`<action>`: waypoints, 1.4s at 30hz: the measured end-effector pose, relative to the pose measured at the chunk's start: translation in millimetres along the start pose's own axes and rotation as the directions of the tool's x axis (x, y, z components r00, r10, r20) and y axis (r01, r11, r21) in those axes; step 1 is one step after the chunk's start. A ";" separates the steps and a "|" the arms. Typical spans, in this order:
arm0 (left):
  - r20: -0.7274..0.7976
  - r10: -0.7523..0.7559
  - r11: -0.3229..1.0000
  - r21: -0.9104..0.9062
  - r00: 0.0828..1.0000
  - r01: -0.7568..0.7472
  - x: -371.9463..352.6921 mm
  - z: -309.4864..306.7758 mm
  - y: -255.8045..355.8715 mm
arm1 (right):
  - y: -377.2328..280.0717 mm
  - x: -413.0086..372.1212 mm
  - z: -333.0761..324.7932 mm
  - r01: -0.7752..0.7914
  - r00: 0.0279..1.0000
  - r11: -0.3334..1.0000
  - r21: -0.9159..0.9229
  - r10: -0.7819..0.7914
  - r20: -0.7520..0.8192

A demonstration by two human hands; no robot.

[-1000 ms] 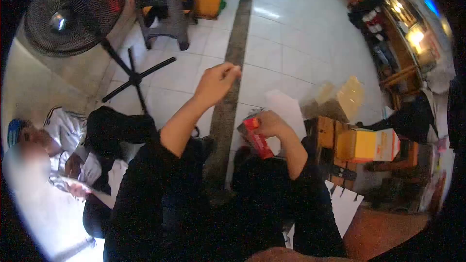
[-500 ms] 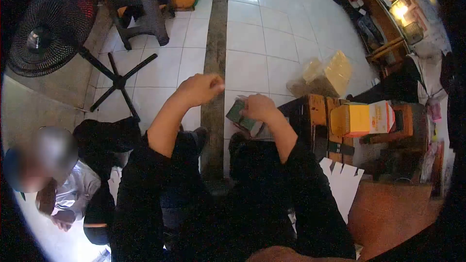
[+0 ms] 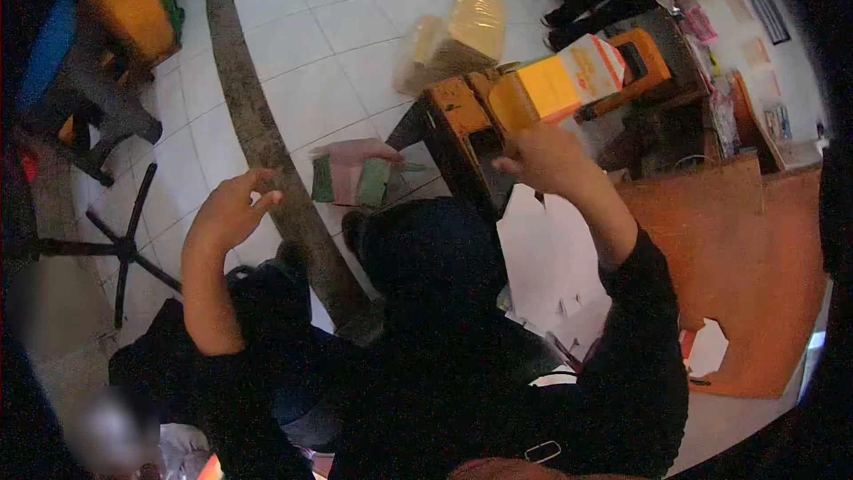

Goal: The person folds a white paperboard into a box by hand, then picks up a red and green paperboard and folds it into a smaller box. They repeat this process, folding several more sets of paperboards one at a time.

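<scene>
My left hand [image 3: 233, 207] is raised over the tiled floor, thumb and fingers apart and curved, with nothing between them. Beyond it on the floor lie green and pink stacks [image 3: 355, 176] that look like cut paper or card. My right hand [image 3: 553, 160] is over the wooden stand, at the near end of a yellow, white and orange box [image 3: 542, 92]. Its thumb points left, away from the loosely bent fingers, and no object shows in it. Below that hand are white card sheets [image 3: 555, 253] with notched edges, close to my lap.
A brown board [image 3: 729, 276] spreads out at the right. Yellowish wrapped bundles [image 3: 475, 25] stand on the floor beyond the wooden stand [image 3: 462, 111]. At left are a black fan base [image 3: 127, 251] and a dark stool [image 3: 124, 120]. Another person sits at lower left.
My right hand has left the green stack and moved right to the yellow box. The view has swung right. My left hand stays raised, its fingers more spread.
</scene>
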State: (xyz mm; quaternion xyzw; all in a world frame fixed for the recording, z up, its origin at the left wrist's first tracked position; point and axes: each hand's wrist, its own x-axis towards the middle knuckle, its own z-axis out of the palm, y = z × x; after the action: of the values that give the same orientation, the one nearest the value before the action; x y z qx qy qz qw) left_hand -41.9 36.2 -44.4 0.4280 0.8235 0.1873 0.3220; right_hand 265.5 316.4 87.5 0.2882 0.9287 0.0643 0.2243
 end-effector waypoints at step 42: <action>-0.170 0.003 0.927 0.370 0.985 0.061 159.7 214.1 -25.5 | 20.4 -81.8 80.0 -0.234 0.944 0.878 0.417 0.102 0.313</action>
State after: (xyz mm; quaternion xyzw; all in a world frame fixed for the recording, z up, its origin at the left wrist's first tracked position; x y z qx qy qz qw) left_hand 23.0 160.7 -273.1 0.4519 0.8744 0.0576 0.1667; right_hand 372.2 286.3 52.3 0.4185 0.8479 -0.1737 0.2752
